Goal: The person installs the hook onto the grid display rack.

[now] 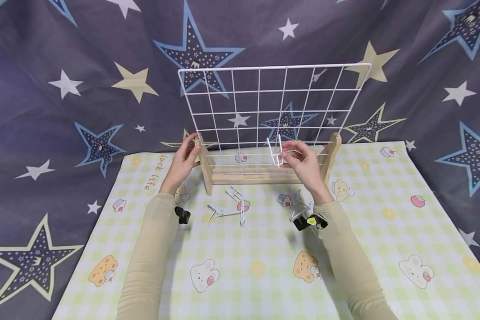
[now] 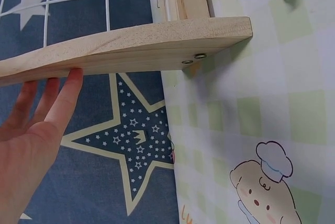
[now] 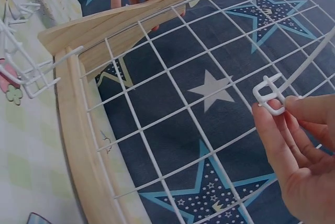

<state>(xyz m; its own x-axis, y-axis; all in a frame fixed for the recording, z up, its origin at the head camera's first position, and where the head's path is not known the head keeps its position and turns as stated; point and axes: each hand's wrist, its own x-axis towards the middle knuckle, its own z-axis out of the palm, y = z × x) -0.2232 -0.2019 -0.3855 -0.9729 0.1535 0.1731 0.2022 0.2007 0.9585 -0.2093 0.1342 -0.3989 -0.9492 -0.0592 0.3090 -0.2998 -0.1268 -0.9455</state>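
A white wire grid (image 1: 258,111) stands upright in a wooden stand (image 1: 256,178) with a wooden side piece at each end. My left hand (image 1: 181,163) grips the upper end of the left side piece (image 1: 205,166); its fingers touch the outer face in the left wrist view. My right hand (image 1: 307,168) pinches a white double-pronged wire hook (image 1: 275,155) between thumb and fingers, in front of the grid's lower right half. The right wrist view shows the hook's looped end (image 3: 269,96) at the fingertips, close to the grid wires; whether it touches them I cannot tell.
Several loose white hooks (image 1: 234,210) lie on the checked tablecloth (image 1: 260,284) in front of the stand. More white hooks (image 1: 300,206) lie to the right, partly hidden by the right wrist and its camera. A dark star-patterned curtain (image 1: 100,89) hangs behind the grid.
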